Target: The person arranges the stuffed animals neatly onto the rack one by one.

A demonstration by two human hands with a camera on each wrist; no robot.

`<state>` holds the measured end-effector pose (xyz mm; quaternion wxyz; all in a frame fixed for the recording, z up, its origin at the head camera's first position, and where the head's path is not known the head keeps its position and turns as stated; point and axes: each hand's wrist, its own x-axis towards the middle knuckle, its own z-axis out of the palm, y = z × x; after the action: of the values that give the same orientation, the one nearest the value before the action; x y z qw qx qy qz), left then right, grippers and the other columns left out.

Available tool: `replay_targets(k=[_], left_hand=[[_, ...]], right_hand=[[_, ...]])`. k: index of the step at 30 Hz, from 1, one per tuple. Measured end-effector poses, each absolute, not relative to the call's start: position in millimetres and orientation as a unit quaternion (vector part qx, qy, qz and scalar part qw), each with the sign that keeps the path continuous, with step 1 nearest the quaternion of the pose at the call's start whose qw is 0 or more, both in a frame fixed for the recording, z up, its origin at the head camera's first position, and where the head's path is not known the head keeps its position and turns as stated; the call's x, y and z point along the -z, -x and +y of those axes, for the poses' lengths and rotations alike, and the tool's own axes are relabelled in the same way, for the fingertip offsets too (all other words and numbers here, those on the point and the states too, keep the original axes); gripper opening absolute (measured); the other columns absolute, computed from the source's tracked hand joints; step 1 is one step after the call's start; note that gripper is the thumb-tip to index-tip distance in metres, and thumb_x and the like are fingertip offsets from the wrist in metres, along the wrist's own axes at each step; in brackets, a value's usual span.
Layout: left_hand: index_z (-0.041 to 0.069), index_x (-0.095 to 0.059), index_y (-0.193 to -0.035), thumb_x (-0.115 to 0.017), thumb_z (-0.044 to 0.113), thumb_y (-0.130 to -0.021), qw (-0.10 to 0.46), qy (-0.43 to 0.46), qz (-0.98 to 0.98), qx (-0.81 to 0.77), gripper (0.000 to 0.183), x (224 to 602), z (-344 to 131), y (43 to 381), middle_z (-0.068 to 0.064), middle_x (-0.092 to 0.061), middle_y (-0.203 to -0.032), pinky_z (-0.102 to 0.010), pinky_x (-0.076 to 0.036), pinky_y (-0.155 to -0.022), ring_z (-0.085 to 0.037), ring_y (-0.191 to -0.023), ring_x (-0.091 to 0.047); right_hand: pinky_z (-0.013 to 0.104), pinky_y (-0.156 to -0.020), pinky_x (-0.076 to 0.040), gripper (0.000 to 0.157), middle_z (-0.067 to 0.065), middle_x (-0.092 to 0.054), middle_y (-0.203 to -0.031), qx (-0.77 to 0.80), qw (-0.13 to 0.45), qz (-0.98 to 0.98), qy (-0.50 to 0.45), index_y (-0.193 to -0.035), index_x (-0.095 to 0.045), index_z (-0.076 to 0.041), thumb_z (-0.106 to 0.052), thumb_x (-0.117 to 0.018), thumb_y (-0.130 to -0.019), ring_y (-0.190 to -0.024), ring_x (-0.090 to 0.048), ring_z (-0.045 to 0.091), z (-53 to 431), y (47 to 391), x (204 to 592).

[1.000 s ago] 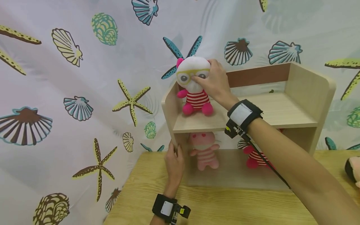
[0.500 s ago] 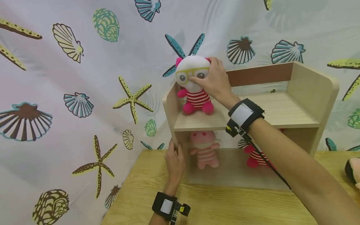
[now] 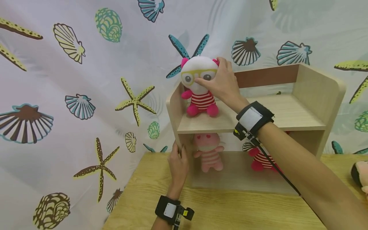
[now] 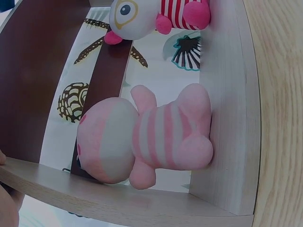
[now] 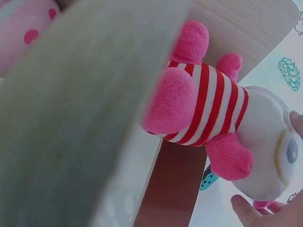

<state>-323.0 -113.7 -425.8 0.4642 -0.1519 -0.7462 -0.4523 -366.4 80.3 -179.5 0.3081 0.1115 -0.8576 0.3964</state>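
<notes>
A plush toy (image 3: 202,101) with a white head, yellow glasses, pink limbs and a red-striped body sits at the left end of the upper board. My right hand (image 3: 224,80) holds its head, thumb across the face and fingers at the far side by the ear. In the right wrist view, that plush toy (image 5: 208,104) shows its pink feet against the board. My left hand (image 3: 179,167) grips the front edge of the left side panel of the wooden shelf (image 3: 258,127); its fingertips are partly hidden. In the left wrist view, the shelf panel (image 4: 118,196) lies between thumb and fingers.
A pink plush toy (image 3: 211,156) stands in the lower compartment at left. Farther right, another red-striped plush toy (image 3: 261,159) is partly hidden by my right forearm. The shelf stands on a wooden table (image 3: 230,207). Another toy (image 3: 360,174) shows at the right edge.
My right hand and wrist have shifted slightly right. The held toy's head has tipped a little right and its right ear shows more. My left hand stays put.
</notes>
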Motion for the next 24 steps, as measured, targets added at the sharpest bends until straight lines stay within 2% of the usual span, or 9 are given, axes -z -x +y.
replay_targets(k=[8,12,20,24], left_hand=[[-0.006,-0.059,-0.126,-0.059,0.002,-0.098,0.464,0.147,-0.747,0.452,0.029,427.6,-113.5,322.0,-0.023,-0.07,-0.103,-0.049,-0.057,-0.07,-0.033,-0.091,-0.07],[-0.006,-0.059,-0.127,-0.059,0.002,-0.099,0.464,0.15,-0.747,0.452,0.03,426.6,-113.7,322.7,-0.023,-0.07,-0.106,-0.049,-0.057,-0.069,-0.032,-0.091,-0.07],[-0.006,-0.058,-0.127,-0.058,0.003,-0.099,0.46,0.151,-0.747,0.456,0.03,425.4,-113.2,321.7,-0.023,-0.07,-0.108,-0.049,-0.057,-0.068,-0.032,-0.09,-0.07],[-0.006,-0.058,-0.128,-0.058,0.003,-0.099,0.456,0.151,-0.747,0.46,0.03,425.7,-113.1,321.7,-0.022,-0.07,-0.109,-0.049,-0.057,-0.068,-0.031,-0.091,-0.07]], right_hand=[[0.048,-0.095,-0.049,0.099,0.017,-0.037,-0.145,-0.384,0.319,-0.86,-0.103,-0.151,-0.027,-0.004,-0.055,-0.076,-0.082,-0.117,-0.051,0.034,86.1,359.5,180.4],[0.051,-0.098,-0.047,0.098,0.018,-0.033,-0.151,-0.379,0.332,-0.858,-0.102,-0.154,-0.025,-0.004,-0.052,-0.075,-0.084,-0.12,-0.05,0.036,92.8,355.6,182.6],[0.052,-0.102,-0.043,0.092,0.021,-0.034,-0.15,-0.384,0.346,-0.849,-0.113,-0.152,-0.027,0.0,-0.044,-0.075,-0.087,-0.124,-0.048,0.038,106.4,352.2,191.2],[0.051,-0.097,-0.046,0.09,0.022,-0.038,-0.145,-0.383,0.349,-0.847,-0.115,-0.149,-0.03,0.001,-0.041,-0.076,-0.086,-0.12,-0.049,0.037,110.2,351.4,192.5]])
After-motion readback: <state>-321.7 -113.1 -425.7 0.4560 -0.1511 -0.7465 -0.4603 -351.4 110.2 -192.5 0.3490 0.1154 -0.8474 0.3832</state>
